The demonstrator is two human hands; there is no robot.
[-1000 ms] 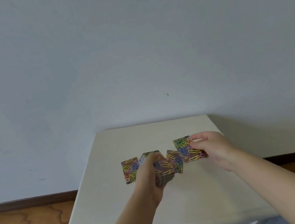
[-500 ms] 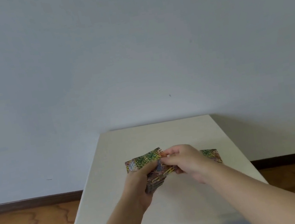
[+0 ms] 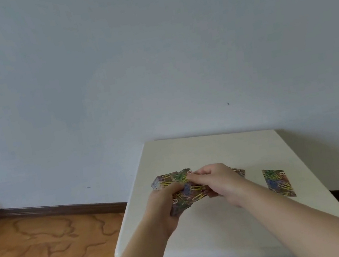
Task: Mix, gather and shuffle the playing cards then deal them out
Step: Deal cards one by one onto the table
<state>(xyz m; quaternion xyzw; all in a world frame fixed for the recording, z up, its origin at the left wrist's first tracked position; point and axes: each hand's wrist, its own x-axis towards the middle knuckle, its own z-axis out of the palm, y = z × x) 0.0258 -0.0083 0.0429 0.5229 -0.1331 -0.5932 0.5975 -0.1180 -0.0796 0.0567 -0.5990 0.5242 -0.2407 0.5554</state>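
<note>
The left hand (image 3: 162,205) has its grip closed around the deck (image 3: 185,195) of playing cards, the thumb lying over the top and the fingers wrapped under it. The deck is held above the bench (image 3: 210,150), tilted a little, with its colourful patterned back turned up. The right hand (image 3: 219,181) meets the deck from the other side. Its fingers are pinched together on the top card (image 3: 185,176) at the far edge of the deck, so this grip is also closed, but I cannot tell if it has 1 card or more.

Behind the left hand, some cards (image 3: 164,181) stick out toward the left, and I cannot tell if they rest on the bench or belong to the deck. Just behind the right hand, a corner of another card (image 3: 238,172) shows on the bench. Well apart to the right, 1 single card (image 3: 278,182) lies flat, face down, near the right edge.

The bench is pale and cream-coloured with rounded corners, and it stands against a plain light wall (image 3: 131,67). To the left there is a wooden floor (image 3: 37,244) with a dark skirting board (image 3: 54,209) along the wall.
</note>
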